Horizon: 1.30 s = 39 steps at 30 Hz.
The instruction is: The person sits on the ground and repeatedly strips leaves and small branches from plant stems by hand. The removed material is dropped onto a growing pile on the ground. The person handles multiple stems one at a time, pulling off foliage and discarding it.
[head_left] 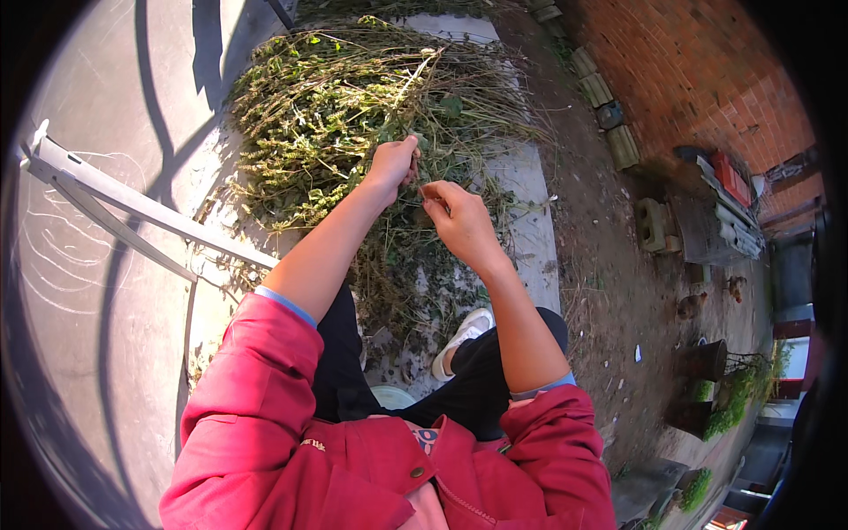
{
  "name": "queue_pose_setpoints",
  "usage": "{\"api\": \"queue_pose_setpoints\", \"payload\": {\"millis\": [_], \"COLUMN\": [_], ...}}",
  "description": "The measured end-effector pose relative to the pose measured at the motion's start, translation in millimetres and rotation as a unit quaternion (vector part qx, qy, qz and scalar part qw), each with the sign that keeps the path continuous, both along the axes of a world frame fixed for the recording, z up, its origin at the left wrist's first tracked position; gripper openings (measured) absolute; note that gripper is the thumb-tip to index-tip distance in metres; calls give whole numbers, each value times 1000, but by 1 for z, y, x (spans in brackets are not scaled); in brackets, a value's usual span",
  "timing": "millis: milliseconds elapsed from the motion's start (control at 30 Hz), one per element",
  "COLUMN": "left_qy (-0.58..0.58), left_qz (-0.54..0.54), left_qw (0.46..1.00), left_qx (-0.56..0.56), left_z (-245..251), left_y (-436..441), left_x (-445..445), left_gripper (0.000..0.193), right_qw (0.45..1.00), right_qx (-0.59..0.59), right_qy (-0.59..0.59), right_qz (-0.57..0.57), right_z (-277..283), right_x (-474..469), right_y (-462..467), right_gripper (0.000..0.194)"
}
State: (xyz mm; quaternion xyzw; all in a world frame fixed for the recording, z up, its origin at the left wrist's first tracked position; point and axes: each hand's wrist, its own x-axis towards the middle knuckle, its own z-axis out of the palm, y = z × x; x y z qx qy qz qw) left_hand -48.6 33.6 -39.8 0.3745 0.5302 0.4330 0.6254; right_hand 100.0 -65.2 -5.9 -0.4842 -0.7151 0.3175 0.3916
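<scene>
A large heap of cut, partly dried leafy plants (298, 126) lies on a pale slab in front of me. Over its near part, my left hand (395, 165) is closed on a plant stem, whose pale stalks rise past the fingers. Just to the right and a little nearer, my right hand (460, 222) has its thumb and forefinger close together beside the stem; whether anything thin is between them is too small to tell. Loose leaves and bits of plant lie below both hands, between my legs. Part of a pale round container (392, 397) shows under my lap.
A metal bar (159, 218) juts in from the left over smooth paving. Right of the slab (533, 199) runs bare soil, then a brick wall (702, 73) with blocks along its foot. Farther right are a wire cage (705, 225), chickens (692, 306) and plant pots (702, 361).
</scene>
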Motion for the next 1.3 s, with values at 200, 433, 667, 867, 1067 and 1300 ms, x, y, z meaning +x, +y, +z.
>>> {"api": "queue_pose_setpoints", "payload": {"millis": [200,433,667,867,1067,1300], "left_qy": [31,58,14,-18,-14,24], "left_qz": [4,35,164,72,19,-72], "left_qw": [999,994,985,997,1000,991], "left_qx": [33,88,58,24,20,-111], "left_z": [-2,-13,-16,8,6,23], "left_y": [-7,-2,26,7,-3,-11], "left_x": [14,16,-34,-13,0,-11], "left_gripper": [37,41,38,36,36,46], "right_qw": [953,923,984,987,932,993], "right_qx": [-241,-317,-140,60,63,14], "right_qy": [182,217,60,-98,-350,-41], "right_qz": [30,-16,-98,-114,-62,-110], "right_z": [10,3,12,16,6,-10], "right_x": [-8,-1,21,13,-11,0], "right_y": [3,4,-4,-5,-16,7], "right_gripper": [27,29,21,24,51,10]}}
